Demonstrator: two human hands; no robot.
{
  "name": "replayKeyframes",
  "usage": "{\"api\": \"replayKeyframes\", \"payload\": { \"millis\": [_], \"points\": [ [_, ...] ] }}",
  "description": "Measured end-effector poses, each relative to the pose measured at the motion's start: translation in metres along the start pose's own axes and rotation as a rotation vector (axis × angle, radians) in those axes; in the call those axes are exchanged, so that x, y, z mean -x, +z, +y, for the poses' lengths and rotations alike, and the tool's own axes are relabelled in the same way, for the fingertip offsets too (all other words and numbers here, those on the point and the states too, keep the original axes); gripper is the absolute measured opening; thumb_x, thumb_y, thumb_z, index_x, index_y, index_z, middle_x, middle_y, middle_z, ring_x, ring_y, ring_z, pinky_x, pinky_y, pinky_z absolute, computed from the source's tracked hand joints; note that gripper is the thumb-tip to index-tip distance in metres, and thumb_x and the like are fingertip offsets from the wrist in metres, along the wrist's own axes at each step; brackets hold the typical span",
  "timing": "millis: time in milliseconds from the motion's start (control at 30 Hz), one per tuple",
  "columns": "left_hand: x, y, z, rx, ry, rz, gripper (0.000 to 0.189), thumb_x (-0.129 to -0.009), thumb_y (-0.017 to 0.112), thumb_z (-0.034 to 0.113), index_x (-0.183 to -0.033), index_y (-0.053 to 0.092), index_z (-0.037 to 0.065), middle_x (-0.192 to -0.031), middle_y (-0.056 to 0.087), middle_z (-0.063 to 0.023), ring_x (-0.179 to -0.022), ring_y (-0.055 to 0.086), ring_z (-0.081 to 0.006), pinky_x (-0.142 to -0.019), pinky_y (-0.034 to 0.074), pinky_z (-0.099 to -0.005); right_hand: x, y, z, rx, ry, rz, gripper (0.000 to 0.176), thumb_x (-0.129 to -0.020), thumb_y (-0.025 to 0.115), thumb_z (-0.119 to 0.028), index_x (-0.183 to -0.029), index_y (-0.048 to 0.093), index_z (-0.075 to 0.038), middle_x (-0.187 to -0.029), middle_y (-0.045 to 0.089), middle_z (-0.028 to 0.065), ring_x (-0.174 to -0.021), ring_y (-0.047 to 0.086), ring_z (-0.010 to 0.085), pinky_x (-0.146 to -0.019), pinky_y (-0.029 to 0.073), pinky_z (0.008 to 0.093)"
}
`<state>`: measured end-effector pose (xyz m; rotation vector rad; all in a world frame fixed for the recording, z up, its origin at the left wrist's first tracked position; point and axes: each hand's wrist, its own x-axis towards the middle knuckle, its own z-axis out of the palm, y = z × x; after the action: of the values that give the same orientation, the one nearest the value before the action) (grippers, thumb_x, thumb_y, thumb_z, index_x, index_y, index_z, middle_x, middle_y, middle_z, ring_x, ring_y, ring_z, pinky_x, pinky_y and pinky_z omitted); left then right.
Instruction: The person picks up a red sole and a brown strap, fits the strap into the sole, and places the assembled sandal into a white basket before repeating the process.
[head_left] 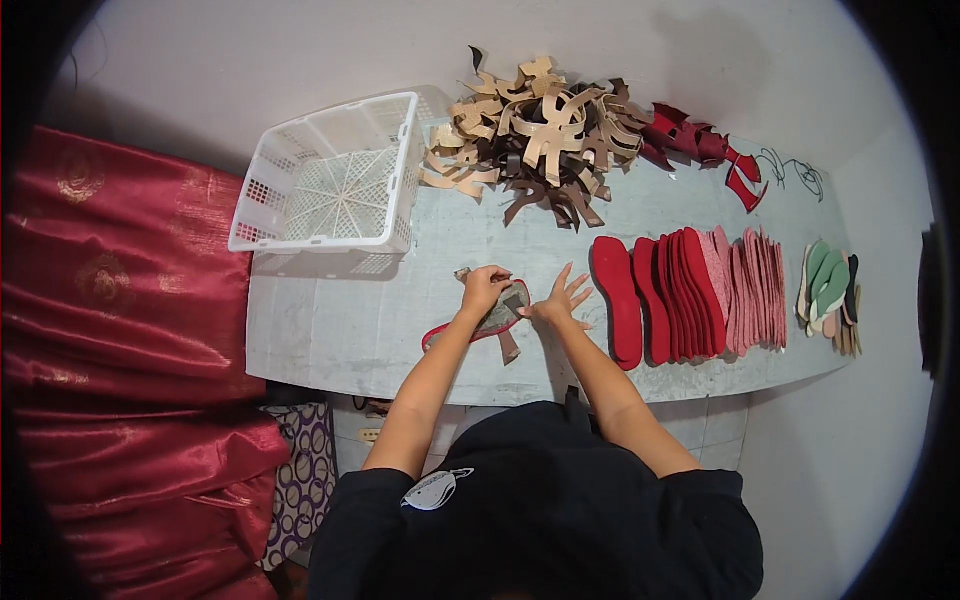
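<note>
A sole with a red edge and a grey underside point(497, 318) lies on the grey table, with a brown strap point(509, 346) sticking out below it and another strap end to its upper left. My left hand point(484, 288) is closed at the upper left edge of the sole, its fingertips pinching the strap there. Spread fingers show on my right hand point(562, 301), which is at the right edge of the sole; its thumb touches the edge near a dark patch.
A white plastic basket point(408, 180) stands at the back left. Beside it is a heap of beige and brown straps point(550, 130), then dark red straps point(690, 140). Red soles point(618, 300), pink soles point(755, 290) and green soles point(828, 275) line the right. A red curtain point(120, 300) hangs left.
</note>
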<state>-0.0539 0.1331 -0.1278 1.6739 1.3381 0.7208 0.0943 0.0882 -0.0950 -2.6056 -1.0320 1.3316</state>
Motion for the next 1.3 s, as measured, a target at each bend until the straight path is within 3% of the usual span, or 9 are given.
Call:
{"api": "replayKeyframes", "payload": {
  "millis": [167,333,400,467,767,1000,1100,1167,1300],
  "points": [
    [0.016,0.010,-0.006,0.031,0.059,0.095,0.030,-0.062,0.071,0.005,-0.090,0.062,0.000,-0.088,0.063,-0.0137,-0.076,0.062,-0.0186,-0.067,0.048,-0.0275,-0.004,0.002,0.001,-0.023,-0.004,0.010,0.146,-0.036,0.086,-0.038,-0.129,-0.026,-0.030,-0.136,-0.029,0.0139,-0.127,-0.023,0.0317,-0.084,0.006,0.0731],
    [0.024,0.015,-0.004,0.070,0.135,0.163,0.025,-0.062,0.069,0.000,-0.087,0.064,0.002,-0.082,0.062,-0.0105,-0.077,0.061,-0.0194,-0.068,0.048,-0.0271,0.000,-0.001,0.002,-0.032,-0.027,-0.004,0.145,-0.037,0.086,-0.037,-0.130,-0.025,-0.031,-0.135,-0.030,0.0152,-0.127,-0.023,0.0334,-0.083,0.005,0.0742],
    [0.028,0.014,0.001,-0.010,0.099,0.172,0.022,-0.064,0.067,0.000,-0.086,0.065,0.002,-0.085,0.063,-0.0107,-0.083,0.060,-0.0205,-0.075,0.047,-0.0282,0.000,-0.002,0.001,-0.028,-0.043,-0.005,0.144,-0.038,0.086,-0.037,-0.130,-0.025,-0.031,-0.135,-0.031,0.0159,-0.126,-0.024,0.0340,-0.082,0.006,0.0746],
    [0.031,0.014,0.009,0.051,0.110,0.187,0.020,-0.066,0.065,0.000,-0.086,0.065,0.003,-0.085,0.063,-0.0114,-0.083,0.061,-0.0222,-0.076,0.046,-0.0291,0.005,-0.004,0.000,-0.037,-0.026,-0.010,0.137,-0.044,0.084,-0.037,-0.131,-0.022,-0.032,-0.135,-0.032,0.0115,-0.126,-0.025,0.0323,-0.081,0.006,0.0761],
    [0.042,0.009,0.004,-0.185,0.207,0.116,0.023,-0.073,0.058,0.003,-0.096,0.063,0.004,-0.100,0.060,-0.0130,-0.095,0.057,-0.0261,-0.081,0.045,-0.0306,-0.005,0.002,0.004,-0.005,-0.070,-0.002,0.144,-0.039,0.085,-0.040,-0.130,-0.025,-0.027,-0.133,-0.033,0.0196,-0.124,-0.027,0.0369,-0.090,0.004,0.0688],
    [0.044,0.002,0.007,-0.263,0.242,0.025,0.024,-0.074,0.058,0.006,-0.098,0.062,0.004,-0.102,0.059,-0.0123,-0.097,0.055,-0.0265,-0.082,0.044,-0.0318,-0.001,-0.001,0.006,-0.039,-0.102,-0.006,0.140,-0.040,0.085,-0.038,-0.132,-0.019,-0.031,-0.132,-0.034,0.0200,-0.123,-0.028,0.0373,-0.086,0.003,0.0716],
    [0.047,0.003,0.004,-0.287,0.260,0.028,0.026,-0.075,0.058,0.008,-0.100,0.061,0.004,-0.104,0.058,-0.0125,-0.100,0.054,-0.0266,-0.083,0.044,-0.0321,0.006,-0.003,0.010,-0.022,-0.167,-0.032,0.123,-0.046,0.082,-0.042,-0.134,-0.004,-0.040,-0.136,-0.027,0.0193,-0.124,-0.024,0.0408,-0.083,0.001,0.0739],
    [0.048,0.007,-0.001,-0.294,0.292,0.040,0.026,-0.075,0.058,0.008,-0.101,0.060,0.004,-0.106,0.057,-0.0125,-0.102,0.053,-0.0267,-0.084,0.044,-0.0323,-0.005,0.000,0.020,0.297,-0.568,0.067,0.098,-0.055,0.076,-0.043,-0.132,0.014,-0.046,-0.140,-0.017,0.0166,-0.127,-0.017,0.0396,-0.083,-0.001,0.0744],
    [0.055,0.017,-0.007,-0.298,0.285,0.121,0.026,-0.076,0.057,0.008,-0.101,0.060,0.004,-0.109,0.056,-0.0123,-0.105,0.051,-0.0270,-0.085,0.043,-0.0325,-0.013,0.002,0.023,0.342,-0.652,-0.009,0.085,-0.060,0.070,-0.048,-0.129,0.020,-0.048,-0.142,-0.010,0.0161,-0.128,-0.012,0.0409,-0.084,-0.005,0.0729]
  ]
}}
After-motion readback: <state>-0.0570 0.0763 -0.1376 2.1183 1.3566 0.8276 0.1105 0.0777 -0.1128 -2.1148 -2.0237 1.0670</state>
